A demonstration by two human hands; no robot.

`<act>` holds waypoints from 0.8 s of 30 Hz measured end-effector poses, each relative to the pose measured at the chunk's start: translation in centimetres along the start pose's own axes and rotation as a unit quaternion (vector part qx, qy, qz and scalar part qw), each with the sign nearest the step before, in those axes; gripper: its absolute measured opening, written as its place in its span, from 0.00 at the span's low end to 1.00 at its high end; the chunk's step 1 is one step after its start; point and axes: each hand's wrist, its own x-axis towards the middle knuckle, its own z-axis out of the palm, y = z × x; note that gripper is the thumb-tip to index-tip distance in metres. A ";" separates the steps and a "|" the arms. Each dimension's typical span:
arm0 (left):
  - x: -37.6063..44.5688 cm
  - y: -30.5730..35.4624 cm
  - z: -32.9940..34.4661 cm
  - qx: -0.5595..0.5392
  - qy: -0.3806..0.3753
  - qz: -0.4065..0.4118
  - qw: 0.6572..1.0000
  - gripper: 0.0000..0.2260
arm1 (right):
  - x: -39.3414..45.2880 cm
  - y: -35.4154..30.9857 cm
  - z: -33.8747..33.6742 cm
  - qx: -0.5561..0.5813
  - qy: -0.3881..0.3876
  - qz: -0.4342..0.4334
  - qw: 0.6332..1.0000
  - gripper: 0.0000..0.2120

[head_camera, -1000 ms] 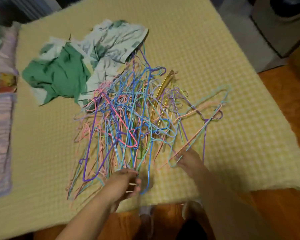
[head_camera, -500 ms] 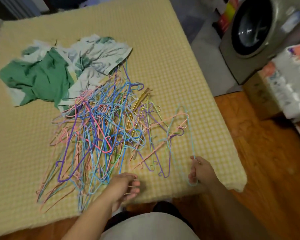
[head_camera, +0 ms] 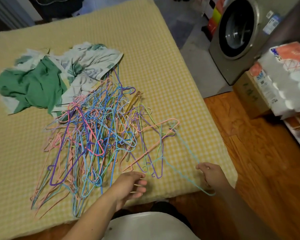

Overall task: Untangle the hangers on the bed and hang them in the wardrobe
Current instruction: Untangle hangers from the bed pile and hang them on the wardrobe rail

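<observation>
A tangled heap of thin wire hangers [head_camera: 97, 135] in blue, pink, purple, green and gold lies on the yellow checked bed [head_camera: 145, 58]. My right hand [head_camera: 210, 174] pinches a light blue hanger [head_camera: 182, 172] at the bed's near right corner, its far end still caught among pink and purple hangers. My left hand [head_camera: 130, 184] hovers over the bed's near edge beside the heap, fingers loosely spread and holding nothing. No wardrobe is in view.
Crumpled green and leaf-print clothes [head_camera: 47, 78] lie on the bed behind the heap. A front-loading washing machine [head_camera: 235, 32] stands at the right on a grey floor. Boxes and wrapped packs [head_camera: 280, 80] sit on the wooden floor [head_camera: 260, 170] at far right.
My right hand has drawn the light blue hanger out to the right of the heap. The view has swung right, bringing in the washing machine and the boxes. My left hand stays by the heap.
</observation>
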 end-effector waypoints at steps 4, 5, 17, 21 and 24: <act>-0.2 -0.2 0.4 0.017 -0.003 0.001 1.000 0.12 | -0.8 0.0 -1.9 -0.040 -0.096 -0.012 0.994 0.12; -0.3 -0.2 0.4 0.029 -0.003 -0.002 1.000 0.12 | -0.9 -0.2 -2.8 -0.048 -0.104 -0.016 0.993 0.12; -2.2 4.6 3.9 -0.106 -0.100 0.148 0.978 0.21 | -3.0 -10.4 6.5 0.305 -0.072 -0.064 0.947 0.09; -1.3 7.0 2.0 -0.182 -0.003 0.231 0.956 0.15 | -5.9 -10.9 15.0 0.284 -0.256 -0.040 0.923 0.13; -0.8 5.7 -2.1 -0.181 0.091 0.234 0.951 0.17 | -3.5 -7.9 17.4 0.124 -0.346 0.012 0.930 0.13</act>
